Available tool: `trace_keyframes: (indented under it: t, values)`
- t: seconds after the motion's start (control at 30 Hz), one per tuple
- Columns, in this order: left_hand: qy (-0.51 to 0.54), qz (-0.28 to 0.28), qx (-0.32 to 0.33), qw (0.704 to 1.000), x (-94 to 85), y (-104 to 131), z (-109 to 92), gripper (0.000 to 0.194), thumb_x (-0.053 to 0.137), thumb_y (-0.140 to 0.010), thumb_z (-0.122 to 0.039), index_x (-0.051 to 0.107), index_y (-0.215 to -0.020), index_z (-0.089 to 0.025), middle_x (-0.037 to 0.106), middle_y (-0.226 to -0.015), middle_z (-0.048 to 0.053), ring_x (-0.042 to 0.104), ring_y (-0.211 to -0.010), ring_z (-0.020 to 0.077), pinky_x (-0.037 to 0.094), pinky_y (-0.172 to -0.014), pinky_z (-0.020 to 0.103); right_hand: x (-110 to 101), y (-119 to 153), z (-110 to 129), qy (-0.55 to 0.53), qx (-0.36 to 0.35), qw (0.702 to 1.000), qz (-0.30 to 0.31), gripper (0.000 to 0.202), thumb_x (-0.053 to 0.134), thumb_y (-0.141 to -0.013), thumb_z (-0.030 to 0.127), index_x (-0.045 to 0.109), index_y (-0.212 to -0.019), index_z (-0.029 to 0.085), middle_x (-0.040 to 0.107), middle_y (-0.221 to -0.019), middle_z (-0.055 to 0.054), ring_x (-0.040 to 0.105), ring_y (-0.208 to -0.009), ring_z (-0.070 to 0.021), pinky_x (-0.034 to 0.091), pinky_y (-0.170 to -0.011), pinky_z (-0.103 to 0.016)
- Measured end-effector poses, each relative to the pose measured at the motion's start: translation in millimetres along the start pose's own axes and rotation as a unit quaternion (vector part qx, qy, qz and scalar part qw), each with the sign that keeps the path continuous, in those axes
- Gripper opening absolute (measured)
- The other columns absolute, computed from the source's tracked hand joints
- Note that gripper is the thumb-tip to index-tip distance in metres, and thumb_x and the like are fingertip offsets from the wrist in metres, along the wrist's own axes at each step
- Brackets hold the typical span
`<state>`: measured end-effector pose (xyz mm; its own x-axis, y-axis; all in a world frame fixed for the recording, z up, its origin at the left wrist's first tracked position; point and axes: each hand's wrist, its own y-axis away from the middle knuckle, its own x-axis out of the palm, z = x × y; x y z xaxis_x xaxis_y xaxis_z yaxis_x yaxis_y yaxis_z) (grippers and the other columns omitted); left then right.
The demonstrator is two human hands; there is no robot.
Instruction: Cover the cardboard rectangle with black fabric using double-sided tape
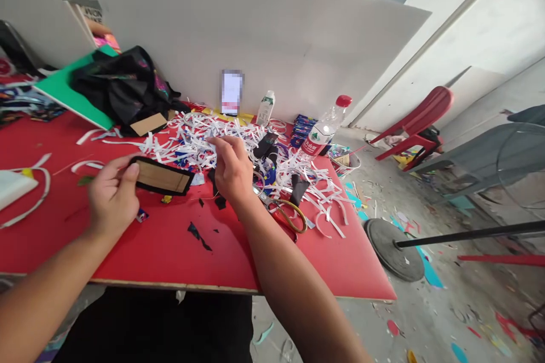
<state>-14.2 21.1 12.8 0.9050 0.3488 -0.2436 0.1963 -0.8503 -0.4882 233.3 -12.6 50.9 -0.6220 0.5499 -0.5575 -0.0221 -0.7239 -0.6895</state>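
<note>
A rectangular tan cardboard piece with black edging point(164, 176) is pinched by its left end between the thumb and fingers of my left hand point(114, 195). My right hand point(233, 167) hovers over the near side of a heap of white paper strips point(193, 139), its fingers bent together; whether anything small is between them is hidden. Scissors with yellow-rimmed handles point(293, 215) lie beside my right wrist. Black scraps point(199, 236) are scattered on the red table point(170, 261) between my forearms.
A bottle with a red cap point(326, 127), a small white bottle point(266, 109) and a lit phone point(231, 92) stand behind the heap. A black bag point(123, 88) rests on a green board point(63, 91) at back left. A stand's round base point(394, 249) is on the littered floor.
</note>
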Motion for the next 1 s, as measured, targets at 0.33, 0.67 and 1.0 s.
trace_keyframes:
  t: [0.33, 0.67, 1.0]
  values:
    - [0.069, 0.044, 0.152, 0.985, 2.8, 17.0, -20.8, 0.042, 0.064, -0.103, -0.052, 0.064, -0.132, -0.023, 0.073, -0.137, 0.014, 0.079, -0.107, 0.0261, 0.065, -0.093, 0.038, 17.8, 9.1, 25.1, -0.133, -0.118, 0.984, 0.015, 0.049, 0.067, -0.104, 0.035, 0.044, -0.146, 0.024, 0.039, -0.161, -0.022, 0.045, -0.149, -0.0346, 0.059, -0.108, -0.052]
    - [0.094, 0.094, 0.156, 0.979, 4.4, 17.3, -25.0, 0.040, 0.051, -0.110, -0.046, 0.061, -0.137, -0.019, 0.071, -0.140, 0.016, 0.073, -0.122, 0.0259, 0.061, -0.103, 0.040, 24.0, 9.9, 17.0, -0.245, -0.045, 0.967, 0.055, 0.028, 0.069, -0.103, 0.041, 0.050, -0.117, 0.025, 0.044, -0.153, -0.017, 0.064, -0.090, -0.0154, 0.062, -0.068, -0.031]
    - [0.175, 0.098, 0.043, 0.979, 0.0, 14.1, -22.9, 0.036, 0.052, -0.109, -0.054, 0.063, -0.127, -0.024, 0.075, -0.092, 0.004, 0.078, -0.078, 0.0205, 0.063, -0.073, 0.034, 7.0, 4.3, 10.7, -0.211, -0.033, 0.977, 0.014, 0.038, 0.072, -0.099, 0.053, 0.048, -0.116, 0.029, 0.046, -0.153, -0.014, 0.056, -0.067, -0.0096, 0.058, -0.062, -0.034]
